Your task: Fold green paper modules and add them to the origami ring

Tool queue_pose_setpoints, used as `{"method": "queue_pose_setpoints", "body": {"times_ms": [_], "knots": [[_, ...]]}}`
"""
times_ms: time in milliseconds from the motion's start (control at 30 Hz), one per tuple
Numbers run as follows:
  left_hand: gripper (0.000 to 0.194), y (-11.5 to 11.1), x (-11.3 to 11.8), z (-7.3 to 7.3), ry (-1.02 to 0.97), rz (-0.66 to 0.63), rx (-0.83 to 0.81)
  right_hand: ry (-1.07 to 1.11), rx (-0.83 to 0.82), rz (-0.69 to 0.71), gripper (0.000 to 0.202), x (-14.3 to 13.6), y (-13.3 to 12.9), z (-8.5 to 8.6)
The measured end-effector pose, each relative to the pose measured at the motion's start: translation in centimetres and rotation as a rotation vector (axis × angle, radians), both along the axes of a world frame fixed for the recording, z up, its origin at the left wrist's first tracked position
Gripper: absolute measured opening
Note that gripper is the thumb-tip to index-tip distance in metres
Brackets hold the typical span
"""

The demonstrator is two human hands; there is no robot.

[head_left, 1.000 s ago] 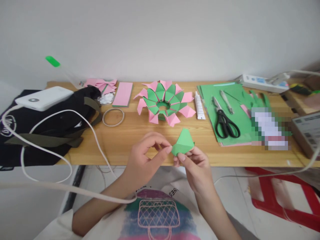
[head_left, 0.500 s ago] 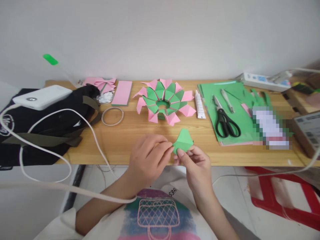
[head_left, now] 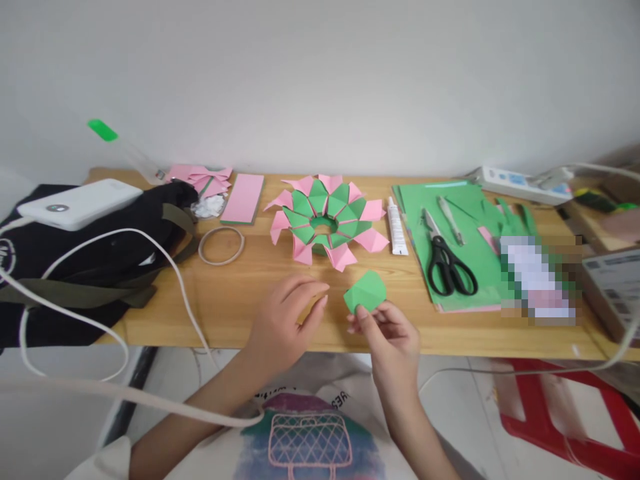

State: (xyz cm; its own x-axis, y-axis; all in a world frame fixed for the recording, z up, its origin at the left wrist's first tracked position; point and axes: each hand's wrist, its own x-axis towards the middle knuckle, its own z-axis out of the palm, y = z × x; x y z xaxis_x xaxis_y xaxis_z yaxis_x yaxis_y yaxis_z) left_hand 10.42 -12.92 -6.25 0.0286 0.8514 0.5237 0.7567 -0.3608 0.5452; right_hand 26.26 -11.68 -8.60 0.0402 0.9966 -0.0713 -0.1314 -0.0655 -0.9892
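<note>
Between thumb and fingers, my right hand (head_left: 393,333) pinches a small folded piece of green paper (head_left: 367,291) over the front of the table. My left hand (head_left: 287,320) is just left of it, apart from the paper, with thumb and fingers spread and nothing between them. Behind both hands sits a ring-shaped paper flower (head_left: 345,208) made of green folded units with pink tips. A white glue tube (head_left: 397,230) lies to the right of the flower.
Black-handled scissors (head_left: 447,263) and a utility knife (head_left: 451,220) lie on green paper sheets (head_left: 415,200). A tape ring (head_left: 221,245) and pink paper stack (head_left: 243,199) are left. A black bag (head_left: 115,260) bears a white power bank (head_left: 83,202); its cable loops near my left arm.
My left hand has let go of the green paper and drawn back to the left. The paper has turned in my right hand. The view has tilted up slightly.
</note>
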Motion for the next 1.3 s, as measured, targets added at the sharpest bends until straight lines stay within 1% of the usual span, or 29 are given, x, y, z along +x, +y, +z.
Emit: {"method": "queue_pose_setpoints", "body": {"times_ms": [133, 200, 267, 400, 500, 567, 733, 833, 867, 933, 1033, 1133, 1300], "knots": [[0.015, 0.2, 0.2, -0.3, -0.034, -0.023, -0.027, -0.026, 0.007, 0.018, 0.016, 0.1, 0.3, 0.2], [0.016, 0.3, 0.3, -0.4, -0.075, -0.042, -0.087, -0.057, 0.022, 0.009, 0.015, 0.2, 0.3, 0.1], [0.017, 0.5, 0.5, -0.4, -0.147, -0.064, -0.201, -0.093, 0.045, 0.001, 0.014, 0.3, 0.3, -0.1], [0.016, 0.9, 1.0, -0.5, -0.358, -0.077, -0.513, -0.157, 0.103, -0.016, 0.011, 0.3, 0.4, -0.5], [0.015, 1.2, 1.3, -0.6, -0.517, -0.099, -0.658, -0.215, 0.149, -0.043, 0.010, 0.3, 0.4, -0.7], [0.015, 1.3, 1.5, -0.7, -0.561, -0.114, -0.688, -0.229, 0.158, -0.042, 0.009, 0.4, 0.4, -0.7], [0.016, 1.2, 1.4, -0.7, -0.524, -0.113, -0.682, -0.182, 0.118, -0.007, 0.009, 0.6, 0.5, -0.6], [0.016, 1.0, 1.2, -0.7, -0.526, -0.082, -0.688, -0.152, 0.111, 0.013, 0.009, 0.6, 0.4, -0.5], [0.017, 0.9, 1.2, -0.7, -0.560, -0.064, -0.691, -0.136, 0.112, 0.024, 0.009, 0.7, 0.3, -0.5], [0.021, 0.9, 1.2, -0.6, -0.692, -0.056, -0.707, -0.104, 0.127, 0.062, 0.011, 0.8, 0.2, -0.4], [0.026, 0.9, 1.2, -0.3, -0.898, -0.127, -0.723, -0.097, 0.174, 0.162, 0.015, 1.1, -0.2, -0.2], [0.022, 0.9, 1.3, 0.2, -0.957, -0.195, -0.745, -0.144, 0.231, 0.265, 0.018, 1.5, -0.6, 0.0], [0.015, 0.2, 1.4, 0.7, -1.067, -0.205, -0.850, -0.191, 0.303, 0.318, 0.019, 1.5, -1.3, 0.3]]}}
